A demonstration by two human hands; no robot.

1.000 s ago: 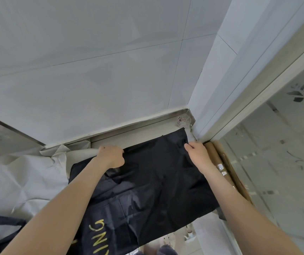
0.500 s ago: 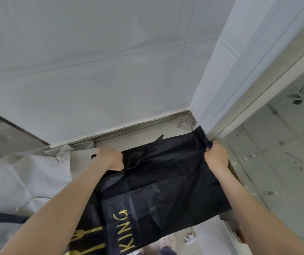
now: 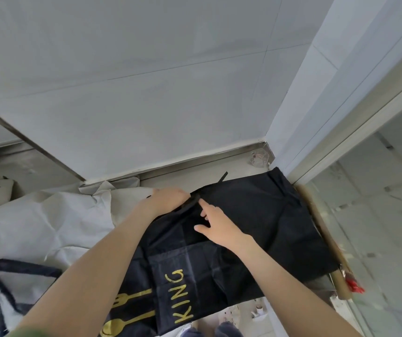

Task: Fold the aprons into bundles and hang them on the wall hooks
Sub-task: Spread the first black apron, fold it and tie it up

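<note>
The black apron (image 3: 256,227) bears gold lettering reading "KING".

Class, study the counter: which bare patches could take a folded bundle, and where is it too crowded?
One free patch: the narrow counter strip along the wall, between the pale cloth and the small glass item in the corner. Elsewhere it is crowded: the black apron covers the middle, and the cardboard roll lines its right edge.

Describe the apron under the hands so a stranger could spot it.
Find the corner where the white wall meets the glass door. On the counter below lies a black apron. Unlike the pale cloth beside it, it bears gold KING lettering.
</note>
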